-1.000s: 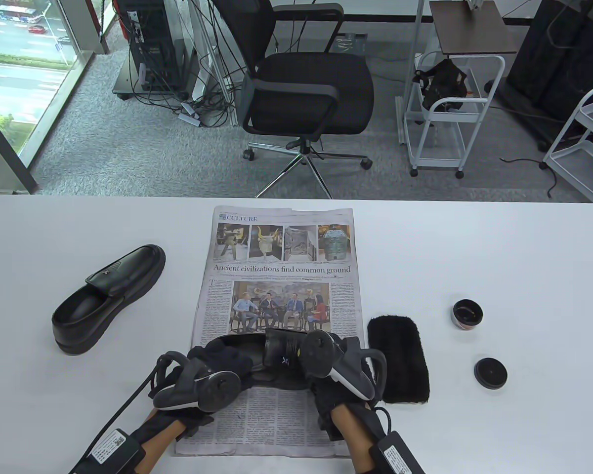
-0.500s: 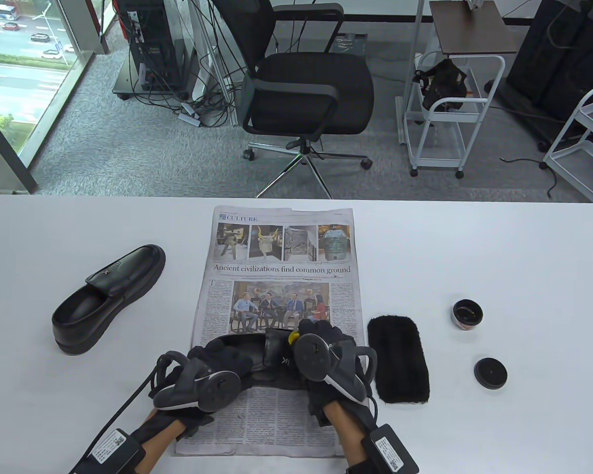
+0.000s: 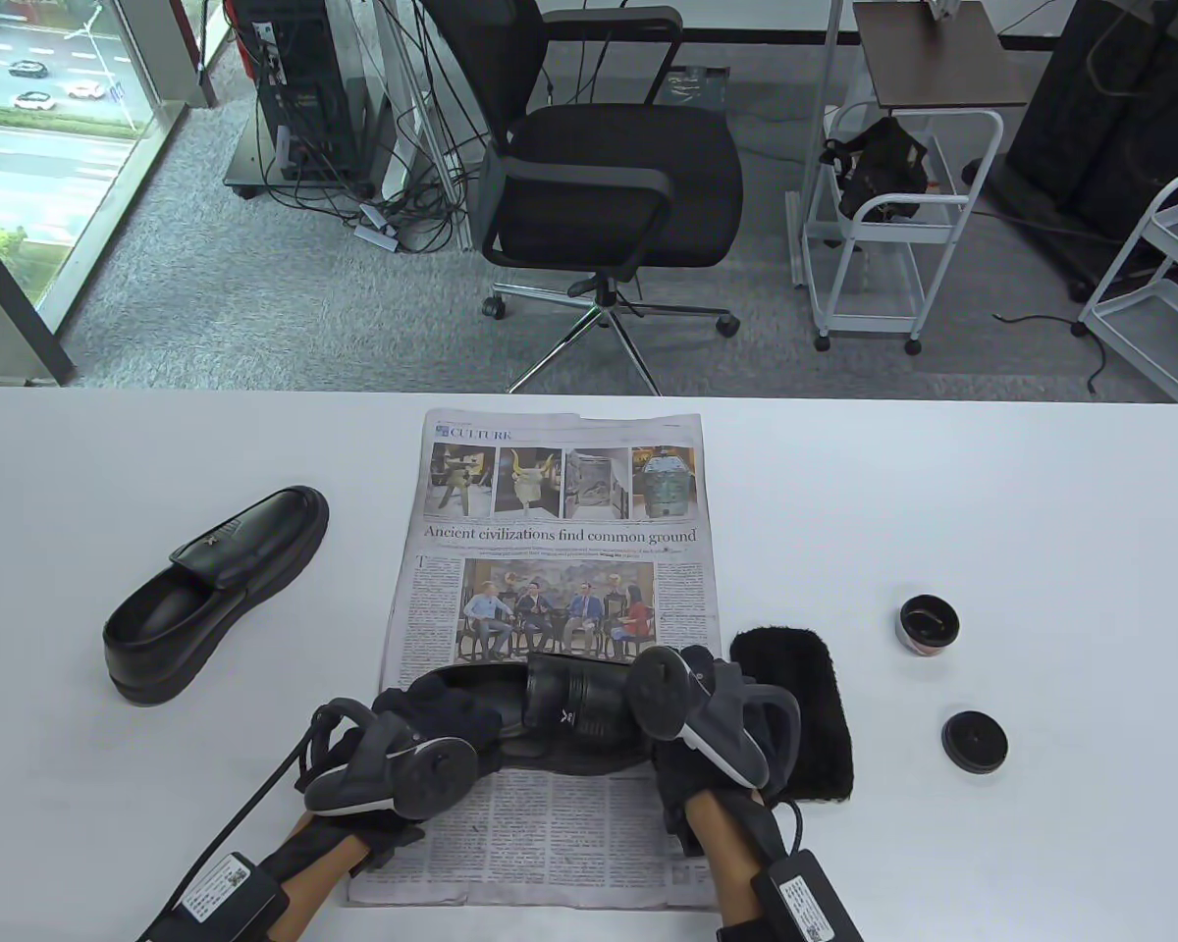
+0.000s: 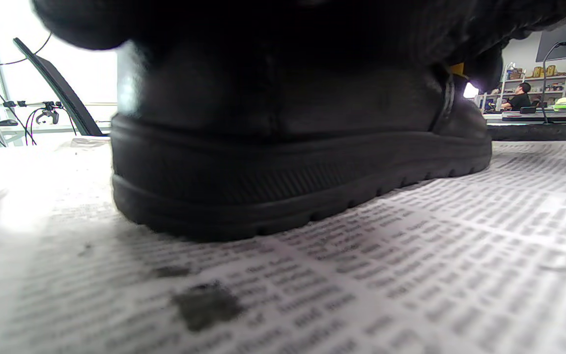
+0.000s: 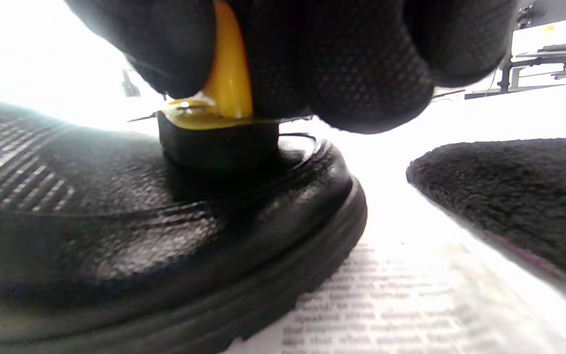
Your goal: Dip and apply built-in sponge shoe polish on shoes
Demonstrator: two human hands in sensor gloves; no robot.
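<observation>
While the left hand (image 3: 393, 760) holds, the sponge (image 5: 219, 140) has slid toeward.

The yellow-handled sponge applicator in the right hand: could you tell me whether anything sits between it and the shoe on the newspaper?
Nothing visible: the yellow-handled sponge applicator already presses directly on the black leather shoe's toe.

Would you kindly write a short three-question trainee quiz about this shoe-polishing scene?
1. True or false: the sponge applicator touches the shoe on the newspaper.
2. Which lies nearest the right hand? A) brush B) open tin C) lid
3. Fill in: the second shoe lies on the bare ____.

Key: 1 true; 2 A; 3 table.
</observation>
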